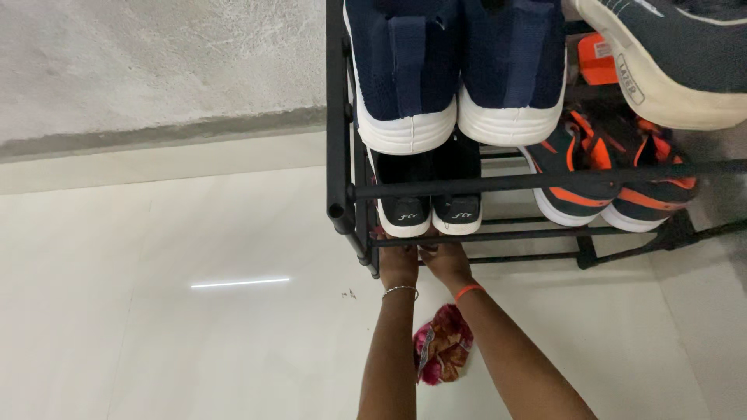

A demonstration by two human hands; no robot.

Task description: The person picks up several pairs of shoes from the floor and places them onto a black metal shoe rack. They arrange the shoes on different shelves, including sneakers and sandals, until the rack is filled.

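Two hands reach together to the black rack (339, 155), at its lower tier near the left corner post. My left hand (398, 263), with a thin bangle on the wrist, and my right hand (445, 260), with an orange band, sit side by side just under the heels of the black shoes (429, 211). The fingers go in under the front bar and touch the white heels; I cannot tell if either hand has closed on a shoe. The pair stands on the lower tier, heels at the front edge. Navy shoes (459, 70) sit on the tier above, orange-trimmed shoes (607, 183) further right. A pink cloth (442, 351) lies on the floor (156, 327) below my wrists.
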